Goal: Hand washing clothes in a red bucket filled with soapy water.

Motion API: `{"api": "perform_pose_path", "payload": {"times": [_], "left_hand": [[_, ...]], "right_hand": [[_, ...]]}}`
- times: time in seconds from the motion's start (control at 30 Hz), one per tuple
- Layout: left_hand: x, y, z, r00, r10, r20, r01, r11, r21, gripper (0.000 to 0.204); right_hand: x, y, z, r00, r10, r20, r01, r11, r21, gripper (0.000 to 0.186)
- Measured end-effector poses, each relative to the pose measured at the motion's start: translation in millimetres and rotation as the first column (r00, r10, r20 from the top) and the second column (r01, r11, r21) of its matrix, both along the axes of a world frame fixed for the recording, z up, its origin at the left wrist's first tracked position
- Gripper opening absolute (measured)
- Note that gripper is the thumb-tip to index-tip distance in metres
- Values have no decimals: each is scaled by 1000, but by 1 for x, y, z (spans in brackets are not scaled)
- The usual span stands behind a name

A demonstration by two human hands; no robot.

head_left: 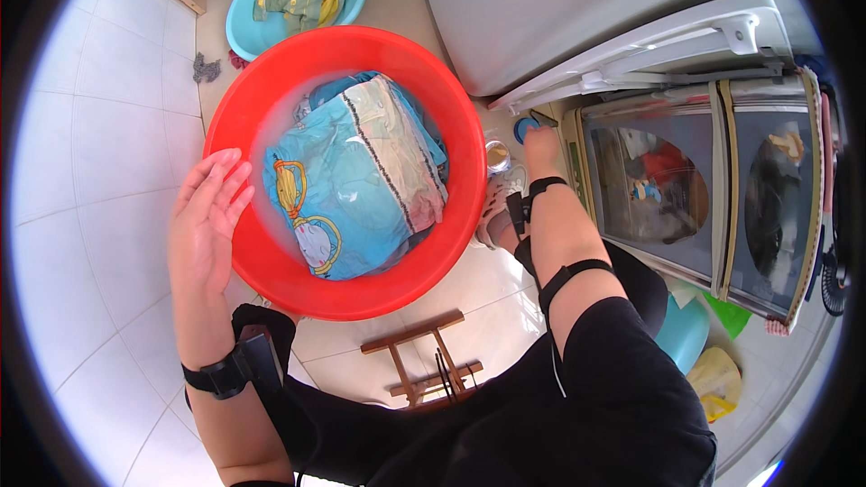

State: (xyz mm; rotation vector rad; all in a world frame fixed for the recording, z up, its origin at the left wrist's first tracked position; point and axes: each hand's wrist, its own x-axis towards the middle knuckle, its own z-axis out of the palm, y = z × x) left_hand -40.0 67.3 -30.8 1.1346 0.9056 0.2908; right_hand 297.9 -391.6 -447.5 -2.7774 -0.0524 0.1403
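Observation:
Blue and cream cloth (347, 185) with a cartoon print lies bunched in cloudy water inside a large red basin (361, 299). My left hand (209, 207) is raised beside the basin's left rim, palm up, its fingers apart and holding nothing. To the right of the basin, my right hand (541, 150) reaches down with its fingers closed at a small round blue lid-like thing (523, 130). Its fingertips are partly hidden. Close by, near my shoe, stands a small clear jar (497, 157) with pale contents.
A light blue basin (237, 22) with green and yellow cloth sits beyond the red one. Along the right stand a folded white rack (649, 50) and a grey cabinet (722, 180). A wooden stool (424, 352) is under me. White tiles (108, 162) wall the left side.

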Motion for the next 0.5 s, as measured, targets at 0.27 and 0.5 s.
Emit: {"api": "perform_pose_path", "payload": {"times": [0.27,0.5], "left_hand": [[19,14,-44,991,25,-132,-22,999,31,31],[46,19,-91,979,14,-205,-9,1000,25,30]], "right_hand": [[78,-25,-94,941,1,-339,-33,995,-89,65],[77,-7,-92,959,18,-284,-101,954,-282,90]]}}
